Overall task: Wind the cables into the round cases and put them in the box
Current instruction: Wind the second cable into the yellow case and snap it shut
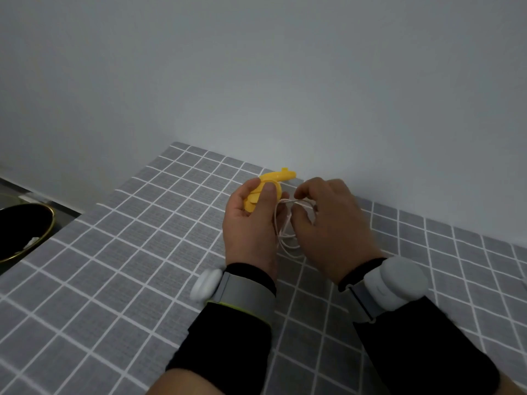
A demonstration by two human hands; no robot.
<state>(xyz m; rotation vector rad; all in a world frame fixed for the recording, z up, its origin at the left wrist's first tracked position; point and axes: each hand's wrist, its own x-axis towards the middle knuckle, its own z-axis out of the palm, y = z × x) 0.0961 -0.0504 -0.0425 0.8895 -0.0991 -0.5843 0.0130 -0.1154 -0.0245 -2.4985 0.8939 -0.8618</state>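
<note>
Plainly, in the head view, both hands worked close together above the far part of the desk (pixel 137 252), near the wall. The left hand (pixel 248 226) gripped the yellow round case (pixel 275 176), thumb pressed across its face and fingers curled behind, with one yellow flap standing open toward the wall. The right hand (pixel 336 223) was just beside it, thumb and forefinger pinching a strand of the white cable (pixel 285 200). That strand ran roughly level from the pinch leftward to the case, while the slack hung in loose loops between the two wrists, down toward the checked cloth. The case therefore lay to the left of the cable hand and slightly farther off, so the winding probably depended on the right hand feeding the strand leftward round the case while the left held it steady. No box was in view; a dark bowl (pixel 52 220) stood at the left edge, well apart.
</note>
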